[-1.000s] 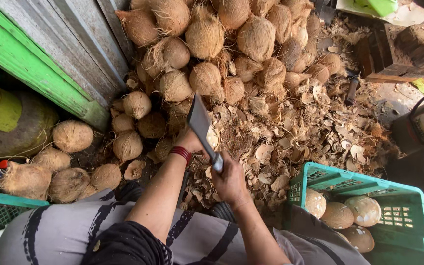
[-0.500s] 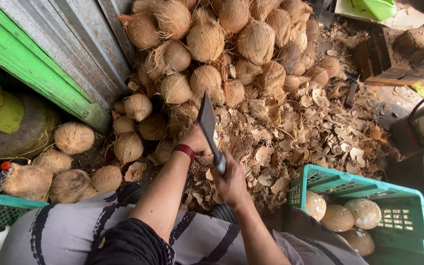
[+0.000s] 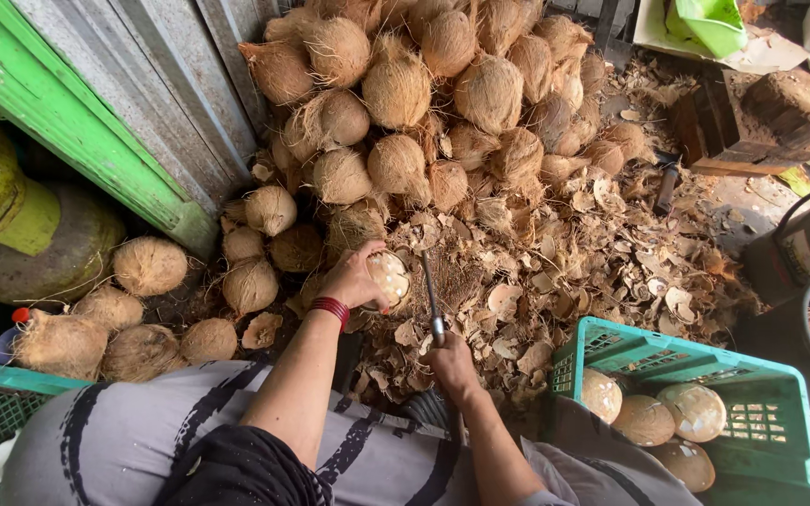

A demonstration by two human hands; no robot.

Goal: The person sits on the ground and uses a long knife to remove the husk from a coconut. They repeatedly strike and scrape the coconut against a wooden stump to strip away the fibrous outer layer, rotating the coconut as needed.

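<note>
Left hand cupping coconut (wrist bent), right hand gripping cleaver

Ground carries heaped coconuts, husk scraps and a green crate.

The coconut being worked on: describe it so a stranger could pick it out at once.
Start at the big heap of brown, hairy coconuts against the grey wall, then drop to its near foot among the shell chips. There the left hand grips one coconut beside the blade. Unlike its fibrous neighbours, it shows a pale, scraped face.
</note>
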